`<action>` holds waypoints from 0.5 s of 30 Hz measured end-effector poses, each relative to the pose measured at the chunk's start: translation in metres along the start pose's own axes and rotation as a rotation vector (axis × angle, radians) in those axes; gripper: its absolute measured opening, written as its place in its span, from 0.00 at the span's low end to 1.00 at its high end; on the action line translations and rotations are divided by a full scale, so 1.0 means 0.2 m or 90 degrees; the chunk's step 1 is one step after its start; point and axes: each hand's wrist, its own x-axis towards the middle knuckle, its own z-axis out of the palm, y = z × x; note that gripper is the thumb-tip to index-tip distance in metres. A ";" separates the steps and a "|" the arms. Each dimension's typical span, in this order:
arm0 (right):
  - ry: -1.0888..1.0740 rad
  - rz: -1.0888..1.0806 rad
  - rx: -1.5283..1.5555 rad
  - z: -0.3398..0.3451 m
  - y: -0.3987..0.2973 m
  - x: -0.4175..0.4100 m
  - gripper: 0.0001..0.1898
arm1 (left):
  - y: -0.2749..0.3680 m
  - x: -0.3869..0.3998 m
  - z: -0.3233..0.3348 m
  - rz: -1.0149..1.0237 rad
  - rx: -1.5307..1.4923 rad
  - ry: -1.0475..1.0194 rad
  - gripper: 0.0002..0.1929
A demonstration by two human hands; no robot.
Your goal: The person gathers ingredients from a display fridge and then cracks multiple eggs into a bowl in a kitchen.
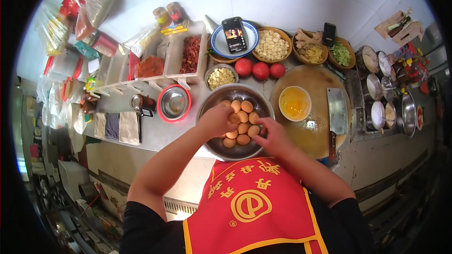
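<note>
A large metal bowl point(237, 91) holding several brown eggs point(243, 139) stands right before me, above my red apron. My left hand point(219, 120) reaches into the bowl from the left, its fingers around an egg point(233, 118). At the bowl's right side is my right hand point(270, 132), fingers curled, with the fingertips beside eggs near the rim; whether it grips one is not plain. To the right, a white bowl of cracked raw eggs point(295, 103) sits on a round wooden chopping board point(314, 77). A cleaver point(337, 111) lies on the board's right part.
Behind the metal bowl are tomatoes point(260, 71), a small bowl of chopped garlic point(221, 78) and baskets of peeled garlic point(271, 45) and ginger point(310, 53). A phone point(234, 35) leans in a blue-rimmed bowl. At left stand a red-rimmed bowl point(189, 104), a glass jar point(141, 103) and plastic bins point(187, 74).
</note>
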 end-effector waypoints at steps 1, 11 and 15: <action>0.029 0.021 0.056 -0.03 -0.02 0.01 0.22 | 0.05 0.04 -0.01 -0.013 -0.158 0.000 0.20; 0.217 0.018 0.113 -0.46 0.12 0.00 0.19 | 0.51 0.37 0.09 0.070 -0.579 0.019 0.33; 0.241 0.018 0.172 -0.55 0.18 -0.03 0.20 | 0.64 0.45 0.11 0.088 -0.540 0.104 0.31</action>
